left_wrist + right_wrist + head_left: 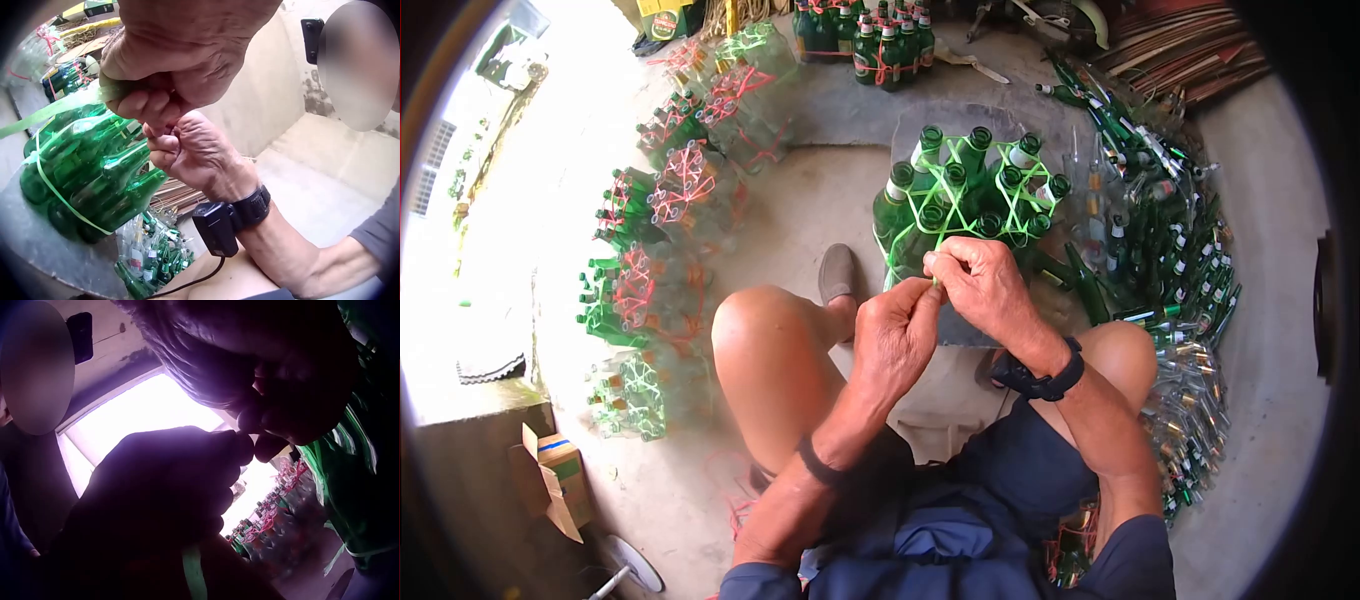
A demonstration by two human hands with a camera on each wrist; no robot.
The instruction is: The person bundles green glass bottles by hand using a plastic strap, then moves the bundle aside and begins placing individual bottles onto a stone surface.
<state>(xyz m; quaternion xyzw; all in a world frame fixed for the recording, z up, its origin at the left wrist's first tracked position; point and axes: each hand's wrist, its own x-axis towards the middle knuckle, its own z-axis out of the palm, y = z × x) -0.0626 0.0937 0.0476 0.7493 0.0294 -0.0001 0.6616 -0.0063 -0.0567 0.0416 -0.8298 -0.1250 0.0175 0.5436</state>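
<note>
In the head view, a bundle of green glass bottles [975, 160] stands upright, with bright green plastic twine [990, 232] laced around the necks. My left hand [897, 330] pinches the twine close to the bundle's near side. Right beside it, my right hand [983, 283] also pinches the twine, and the fingertips of both meet. In the left wrist view, a flat length of twine [56, 114] runs from the left hand [181, 56] out past the bottles. The right wrist view is dark; a strip of twine [194, 573] hangs below the left hand [156, 481].
A grey slab [920, 115] lies under the bundle. Tied bottle bundles [685, 180] line the left side, and more bundles [890, 50] stand at the back. Loose bottles [1160, 220] pile up along the right. An open cardboard box [560, 480] sits at the lower left.
</note>
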